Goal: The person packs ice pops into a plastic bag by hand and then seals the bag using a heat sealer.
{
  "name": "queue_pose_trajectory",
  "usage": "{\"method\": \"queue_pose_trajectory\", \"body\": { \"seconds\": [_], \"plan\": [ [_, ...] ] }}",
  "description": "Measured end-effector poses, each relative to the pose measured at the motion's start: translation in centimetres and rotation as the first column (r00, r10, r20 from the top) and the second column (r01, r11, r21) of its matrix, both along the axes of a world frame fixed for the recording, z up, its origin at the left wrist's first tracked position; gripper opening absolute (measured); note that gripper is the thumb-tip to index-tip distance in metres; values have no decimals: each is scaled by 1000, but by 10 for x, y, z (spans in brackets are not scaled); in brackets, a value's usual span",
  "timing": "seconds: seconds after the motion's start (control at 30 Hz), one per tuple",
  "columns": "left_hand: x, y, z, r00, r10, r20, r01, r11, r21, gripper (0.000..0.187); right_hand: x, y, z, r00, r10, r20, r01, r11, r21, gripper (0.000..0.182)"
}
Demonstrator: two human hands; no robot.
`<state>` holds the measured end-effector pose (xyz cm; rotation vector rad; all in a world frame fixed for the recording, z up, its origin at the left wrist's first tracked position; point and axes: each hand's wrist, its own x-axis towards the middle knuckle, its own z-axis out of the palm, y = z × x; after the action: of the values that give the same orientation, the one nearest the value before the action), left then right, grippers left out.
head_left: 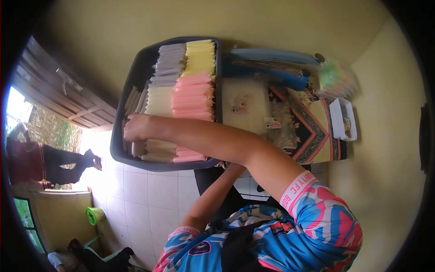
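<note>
A dark plastic tray point(141, 63) holds rows of pastel packets: purple point(170, 59), yellow point(200, 56), pink point(192, 97) and cream point(158, 100). My right hand point(138, 128) reaches across to the tray's left side and rests on the cream packets with its fingers curled down. Whether it grips one is hidden. My left forearm point(213, 195) rises toward the tray's near edge. Its hand is hidden behind my right arm.
Beside the tray lie a patterned cloth point(312, 131), a long blue tool point(272, 68), a blurred green bag point(335, 77) and a small white tray point(342, 120). Another person point(50, 163) stands at the doorway on the left. A green roll point(94, 215) lies on the tiled floor point(145, 195).
</note>
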<state>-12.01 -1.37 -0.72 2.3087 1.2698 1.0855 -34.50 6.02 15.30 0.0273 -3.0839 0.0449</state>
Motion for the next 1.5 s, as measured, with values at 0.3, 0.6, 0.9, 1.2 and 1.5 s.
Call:
{"method": "queue_pose_trajectory", "body": {
  "seconds": [0.3,0.6,0.9,1.2,1.5],
  "plan": [
    [6,4,-1,990,30,139,-16,995,-102,12,337,34,12,746,-578,-329,338,756,-561,31],
    [21,9,16,972,161,171,-166,986,21,10,616,28,-94,410,-912,-15,867,394,-304,18],
    [81,25,60,903,193,385,-247,964,95,7,649,26,-122,483,-813,-327,856,516,-19,25],
    [95,10,57,866,293,405,-343,938,55,9,632,-19,-142,87,-899,-428,928,229,-293,31],
    [53,-17,11,900,303,313,-297,952,-70,15,616,-26,-156,-275,-911,-308,792,-33,-609,25]
  ]
}}
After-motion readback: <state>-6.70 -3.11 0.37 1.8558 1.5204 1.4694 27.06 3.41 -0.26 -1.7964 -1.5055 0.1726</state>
